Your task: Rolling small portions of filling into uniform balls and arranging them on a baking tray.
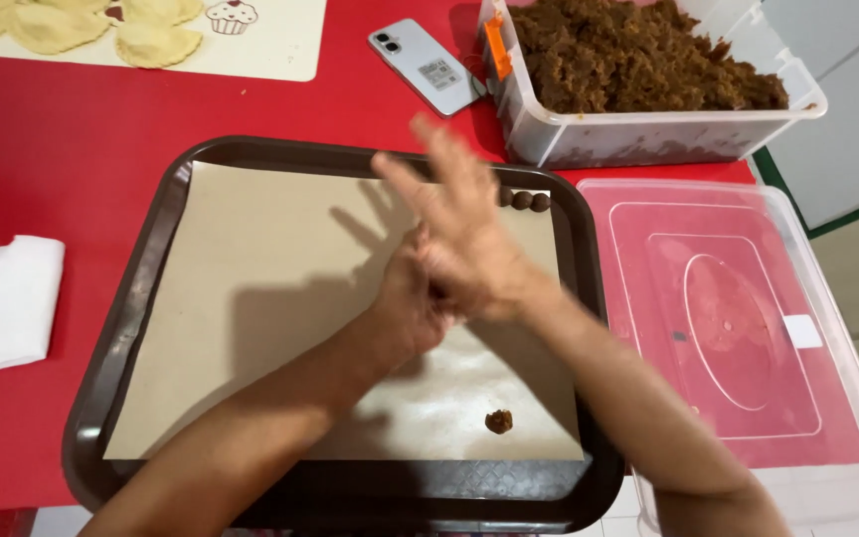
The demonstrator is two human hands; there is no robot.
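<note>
Over the middle of a brown tray lined with tan paper, my two hands are pressed palm to palm. My right hand lies on top with its fingers straight and spread, pointing away from me. My left hand is underneath, mostly covered. Whatever is between the palms is hidden. Three small brown balls sit in a row at the paper's far right corner, just beyond my right hand. A small brown lump lies on the paper near the front right.
A clear plastic tub of brown filling stands at the back right, its clear lid lying right of the tray. A phone, a folded white napkin and a mat with folded pastries lie on the red table.
</note>
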